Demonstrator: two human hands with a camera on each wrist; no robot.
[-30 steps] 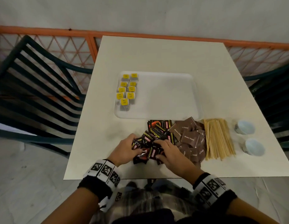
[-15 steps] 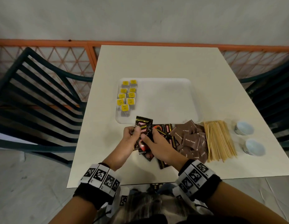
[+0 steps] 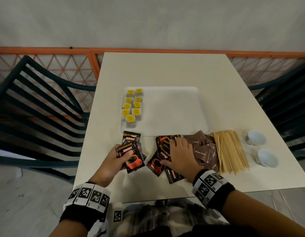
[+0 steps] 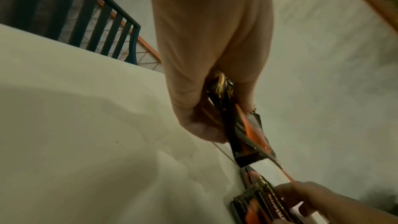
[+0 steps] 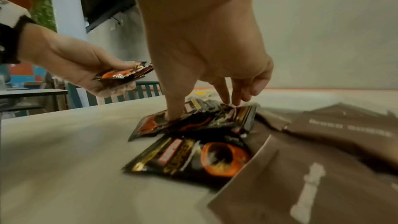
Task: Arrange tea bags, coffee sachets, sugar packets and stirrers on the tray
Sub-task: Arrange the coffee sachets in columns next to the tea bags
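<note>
A white tray (image 3: 174, 108) lies mid-table with yellow-tagged tea bags (image 3: 133, 105) in two rows along its left side. My left hand (image 3: 124, 156) grips a small bundle of black coffee sachets (image 3: 131, 151) just above the table, in front of the tray's left corner; the left wrist view shows the bundle (image 4: 247, 134) pinched between thumb and fingers. My right hand (image 3: 179, 151) lies spread on the loose coffee sachet pile (image 3: 158, 163), its thumb (image 5: 174, 108) and fingertips pressing down on sachets. Brown sugar packets (image 3: 203, 151) and wooden stirrers (image 3: 230, 151) lie to the right.
Two small white cups (image 3: 256, 137) (image 3: 266, 158) stand right of the stirrers near the table's right edge. Dark slatted chairs (image 3: 37, 108) flank the table on both sides. An orange lattice railing (image 3: 80, 65) runs behind it.
Both hands first gathered sachets on the pile, then lifted a bundle together. Now my right hand has gone back down onto the pile while the left keeps the bundle.
</note>
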